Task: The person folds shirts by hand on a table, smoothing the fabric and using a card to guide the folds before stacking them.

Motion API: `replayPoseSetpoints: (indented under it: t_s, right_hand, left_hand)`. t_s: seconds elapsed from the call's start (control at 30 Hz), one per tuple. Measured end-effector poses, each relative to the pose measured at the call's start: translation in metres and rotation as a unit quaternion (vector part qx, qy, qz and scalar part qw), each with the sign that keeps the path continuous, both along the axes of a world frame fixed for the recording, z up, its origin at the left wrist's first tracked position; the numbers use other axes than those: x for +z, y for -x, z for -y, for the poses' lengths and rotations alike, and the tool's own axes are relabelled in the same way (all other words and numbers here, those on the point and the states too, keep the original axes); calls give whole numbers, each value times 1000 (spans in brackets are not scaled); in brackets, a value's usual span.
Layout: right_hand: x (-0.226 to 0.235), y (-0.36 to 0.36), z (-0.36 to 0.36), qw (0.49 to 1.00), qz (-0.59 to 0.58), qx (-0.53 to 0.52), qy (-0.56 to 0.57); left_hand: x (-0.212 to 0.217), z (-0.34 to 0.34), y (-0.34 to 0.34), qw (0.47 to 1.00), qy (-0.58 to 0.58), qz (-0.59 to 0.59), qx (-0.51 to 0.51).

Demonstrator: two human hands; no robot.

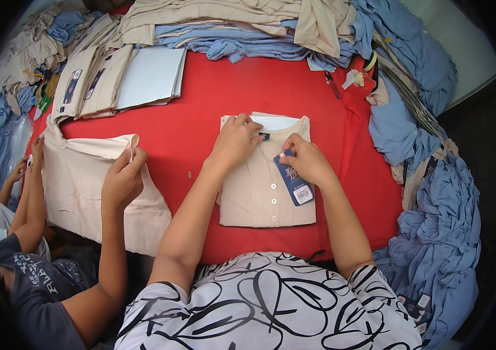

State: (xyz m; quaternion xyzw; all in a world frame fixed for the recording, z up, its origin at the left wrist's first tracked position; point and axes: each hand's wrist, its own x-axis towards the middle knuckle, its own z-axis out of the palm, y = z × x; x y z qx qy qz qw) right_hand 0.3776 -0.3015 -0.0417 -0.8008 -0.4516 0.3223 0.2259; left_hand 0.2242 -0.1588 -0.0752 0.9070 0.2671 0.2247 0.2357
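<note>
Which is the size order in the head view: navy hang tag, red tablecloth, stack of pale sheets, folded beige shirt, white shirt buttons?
1. Red tablecloth
2. Folded beige shirt
3. Stack of pale sheets
4. Navy hang tag
5. White shirt buttons; these look alike, so unranked among themselves.

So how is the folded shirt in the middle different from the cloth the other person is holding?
The folded shirt is a neat rectangle; the cloth is spread out loosely. The shirt looks smaller, the cloth wider. The shirt shows white buttons; the cloth shows none. Both are pale beige.
</note>
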Motion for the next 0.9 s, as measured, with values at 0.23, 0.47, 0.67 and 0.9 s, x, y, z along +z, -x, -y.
replayPoseSetpoints:
  t_s: [0.23,0.47,0.67,0.9]
  right_hand:
    - [-8,15,-5,989,-142,-22,-27]
    - [-9,3,6,976,25,-113,-185]
    - [-81,-65,26,910,107,-230,-327]
    - [-92,-69,33,890,129,-242,-365]
  left_hand:
    - [177,96,48,711,546,247,-369]
    - [271,161,88,306,815,223,-439]
    - [262,157,85,344,754,230,-510]
    - [236,138,110,636,540,334,-440]
